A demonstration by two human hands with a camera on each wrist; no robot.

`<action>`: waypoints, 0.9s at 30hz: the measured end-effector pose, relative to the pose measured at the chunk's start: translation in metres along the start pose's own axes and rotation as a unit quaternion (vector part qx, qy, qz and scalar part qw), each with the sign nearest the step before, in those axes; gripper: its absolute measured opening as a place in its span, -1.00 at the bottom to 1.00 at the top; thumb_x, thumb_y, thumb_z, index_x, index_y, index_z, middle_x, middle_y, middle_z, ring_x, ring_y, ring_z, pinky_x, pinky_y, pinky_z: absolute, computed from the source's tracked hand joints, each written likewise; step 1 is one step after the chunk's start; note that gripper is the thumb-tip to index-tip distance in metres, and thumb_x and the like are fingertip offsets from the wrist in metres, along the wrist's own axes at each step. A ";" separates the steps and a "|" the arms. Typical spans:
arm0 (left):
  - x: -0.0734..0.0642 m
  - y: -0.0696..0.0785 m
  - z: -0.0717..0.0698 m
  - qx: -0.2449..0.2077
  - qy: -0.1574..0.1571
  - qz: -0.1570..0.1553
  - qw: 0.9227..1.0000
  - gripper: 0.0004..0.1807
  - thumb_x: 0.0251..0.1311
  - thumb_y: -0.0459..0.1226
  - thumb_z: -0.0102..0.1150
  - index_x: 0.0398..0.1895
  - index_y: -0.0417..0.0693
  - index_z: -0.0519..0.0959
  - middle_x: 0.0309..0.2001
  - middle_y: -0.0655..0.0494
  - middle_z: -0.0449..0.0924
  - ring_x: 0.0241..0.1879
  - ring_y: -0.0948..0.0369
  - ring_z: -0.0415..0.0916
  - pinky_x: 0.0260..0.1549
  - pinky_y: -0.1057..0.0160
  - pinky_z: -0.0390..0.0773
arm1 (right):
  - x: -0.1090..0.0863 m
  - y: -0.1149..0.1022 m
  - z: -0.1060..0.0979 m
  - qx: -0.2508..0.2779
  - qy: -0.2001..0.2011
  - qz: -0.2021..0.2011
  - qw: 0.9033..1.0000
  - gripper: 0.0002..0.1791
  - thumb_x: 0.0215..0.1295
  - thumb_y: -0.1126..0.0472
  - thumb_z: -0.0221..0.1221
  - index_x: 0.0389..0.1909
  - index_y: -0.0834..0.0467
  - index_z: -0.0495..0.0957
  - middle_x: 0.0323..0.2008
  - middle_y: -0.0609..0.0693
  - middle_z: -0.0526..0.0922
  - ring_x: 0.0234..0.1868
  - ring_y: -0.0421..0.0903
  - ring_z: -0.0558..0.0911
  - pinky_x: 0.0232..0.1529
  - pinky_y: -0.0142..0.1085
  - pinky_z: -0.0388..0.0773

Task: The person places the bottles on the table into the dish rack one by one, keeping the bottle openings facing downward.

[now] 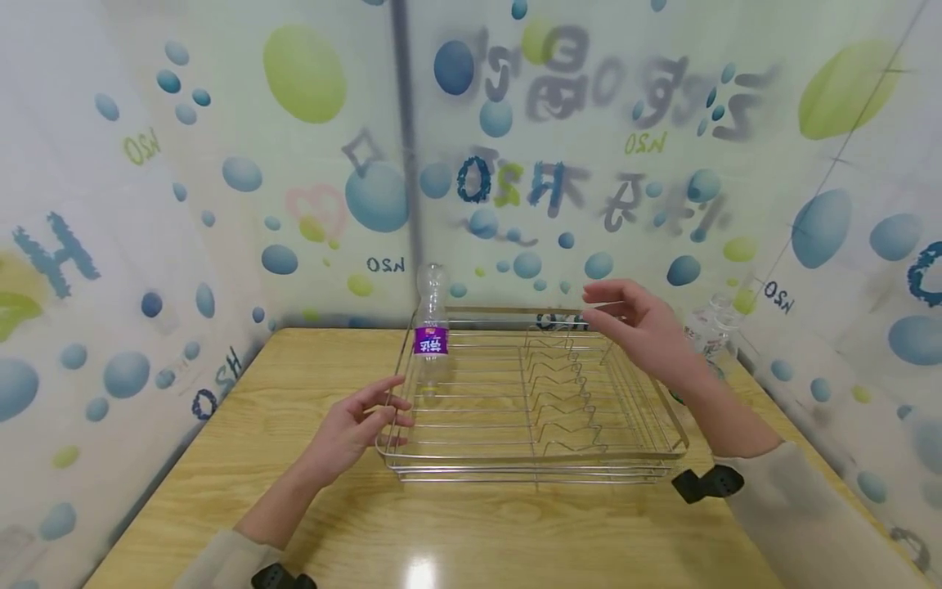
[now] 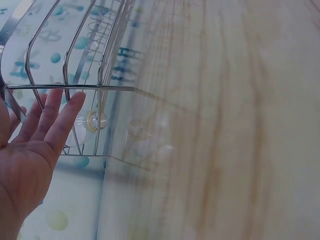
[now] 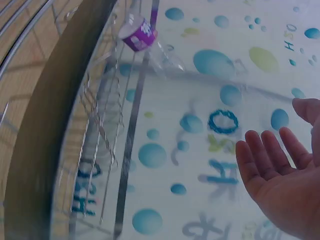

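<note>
A metal wire dish rack [image 1: 471,458] rests on the wooden table. Inside its left end stands a clear plastic bottle [image 1: 432,340] with a purple label. My left hand [image 1: 361,425] is at the rack's left side, fingers extended. In the left wrist view, that hand's fingertips [image 2: 77,97] lie against the side wires or very close to them. My right hand [image 1: 640,331] is raised above the rack's back right part, holding nothing, fingers slightly bent and apart. In the right wrist view this hand [image 3: 280,180] is away from the rack's rim.
Beyond the rack's right side, partly behind my right forearm, stands clear plastic bottleware [image 1: 714,327]. Wavy wire dividers [image 1: 567,393] run along the rack's right half. The wooden table [image 1: 471,532] meets a dotted curtain [image 1: 486,221] at the back and sides.
</note>
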State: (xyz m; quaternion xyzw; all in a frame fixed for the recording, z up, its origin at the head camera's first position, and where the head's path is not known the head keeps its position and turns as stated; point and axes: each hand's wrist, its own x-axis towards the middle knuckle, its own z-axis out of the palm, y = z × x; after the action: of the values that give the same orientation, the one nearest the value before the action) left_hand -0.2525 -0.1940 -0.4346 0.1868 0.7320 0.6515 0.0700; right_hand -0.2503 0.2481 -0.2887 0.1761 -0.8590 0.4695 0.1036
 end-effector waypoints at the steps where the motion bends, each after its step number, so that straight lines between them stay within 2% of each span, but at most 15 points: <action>1: 0.000 0.000 0.000 -0.001 0.001 -0.001 1.000 -0.43 0.71 -0.34 0.02 0.70 -0.12 0.30 0.31 -0.55 0.47 0.10 0.05 0.79 0.01 0.01 0.87 | -0.003 0.002 -0.006 -0.007 0.010 -0.002 1.000 -0.49 0.68 -0.01 0.22 0.49 0.10 0.47 0.36 0.01 0.60 0.15 -0.31 0.67 0.06 -0.58 0.63; 5: -0.001 -0.001 0.000 0.002 0.002 -0.003 1.000 -0.43 0.71 -0.35 0.02 0.69 -0.12 0.30 0.29 -0.54 0.49 0.09 0.06 0.79 0.01 0.02 0.87 | -0.017 0.012 -0.035 -0.024 0.046 0.001 0.999 -0.51 0.69 0.02 0.21 0.49 0.07 0.48 0.27 -0.27 0.59 0.12 -0.45 0.63 0.02 -0.64 0.60; 9: 0.001 -0.002 0.000 -0.001 0.000 0.000 1.000 -0.43 0.71 -0.35 0.02 0.69 -0.13 0.30 0.30 -0.57 0.47 0.10 0.02 0.79 0.01 0.01 0.87 | -0.031 0.024 -0.066 -0.014 0.081 0.008 0.997 -0.56 0.68 0.15 0.21 0.48 0.01 0.51 0.20 -0.47 0.60 0.12 -0.51 0.63 0.04 -0.68 0.57; 12: 0.002 -0.002 0.000 -0.006 -0.004 0.002 1.000 -0.42 0.71 -0.36 0.03 0.70 -0.16 0.29 0.30 -0.60 0.45 0.11 -0.01 0.78 0.01 -0.01 0.86 | -0.043 0.036 -0.090 0.044 0.108 -0.001 0.993 -0.55 0.65 0.28 0.22 0.46 0.02 0.54 0.18 -0.42 0.66 0.10 -0.49 0.66 0.06 -0.72 0.56; 15: 0.001 -0.001 0.000 -0.004 -0.004 0.003 1.000 -0.42 0.71 -0.36 0.02 0.70 -0.19 0.27 0.30 -0.60 0.45 0.11 -0.01 0.78 0.01 -0.01 0.86 | -0.053 0.051 -0.111 0.112 0.140 -0.010 0.984 -0.55 0.61 0.35 0.23 0.42 0.01 0.58 0.16 -0.34 0.70 0.07 -0.46 0.69 0.06 -0.73 0.57; 17: 0.001 0.000 0.000 0.001 -0.003 0.003 1.000 -0.42 0.71 -0.35 0.02 0.70 -0.19 0.27 0.29 -0.59 0.46 0.11 0.00 0.79 0.01 0.00 0.87 | -0.059 0.063 -0.122 0.123 0.162 -0.009 0.979 -0.55 0.61 0.37 0.22 0.42 0.01 0.58 0.17 -0.31 0.69 0.07 -0.47 0.68 0.05 -0.75 0.57; 19: 0.001 0.000 -0.001 0.007 -0.002 0.003 1.000 -0.42 0.71 -0.34 0.02 0.70 -0.20 0.26 0.29 -0.58 0.47 0.10 0.02 0.79 0.00 0.01 0.87 | -0.064 0.076 -0.131 0.096 0.181 0.004 0.979 -0.55 0.64 0.33 0.20 0.43 -0.04 0.55 0.17 -0.33 0.64 0.07 -0.49 0.65 0.03 -0.76 0.57; 22: 0.000 0.000 -0.001 0.011 -0.003 0.003 1.000 -0.41 0.72 -0.34 0.02 0.70 -0.20 0.26 0.28 -0.56 0.49 0.09 0.06 0.79 0.00 0.02 0.87 | -0.073 0.097 -0.138 0.063 0.184 0.030 0.980 -0.56 0.67 0.29 0.18 0.43 -0.13 0.52 0.17 -0.39 0.59 0.05 -0.55 0.62 -0.01 -0.78 0.56; 23: 0.000 0.000 -0.002 0.010 -0.003 0.004 1.000 -0.41 0.72 -0.34 0.02 0.71 -0.21 0.25 0.28 -0.55 0.49 0.08 0.07 0.79 0.01 0.02 0.87 | -0.075 0.106 -0.140 0.071 0.177 0.033 0.981 -0.56 0.67 0.29 0.17 0.41 -0.14 0.52 0.17 -0.40 0.59 0.04 -0.55 0.63 -0.02 -0.78 0.57; 27: 0.000 -0.002 -0.002 0.000 -0.005 0.002 1.000 -0.41 0.71 -0.35 0.03 0.71 -0.20 0.25 0.28 -0.55 0.49 0.06 0.14 0.79 0.01 0.01 0.86 | -0.084 0.134 -0.140 0.048 0.142 0.052 0.987 -0.52 0.69 0.30 0.15 0.40 -0.28 0.45 0.17 -0.50 0.55 0.03 -0.63 0.61 -0.05 -0.79 0.53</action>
State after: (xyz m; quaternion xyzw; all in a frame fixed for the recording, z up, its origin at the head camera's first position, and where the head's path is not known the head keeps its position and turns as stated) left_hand -0.2538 -0.1956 -0.4359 0.1916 0.7309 0.6511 0.0722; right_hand -0.2248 0.4506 -0.3458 0.0673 -0.8198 0.5354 0.1916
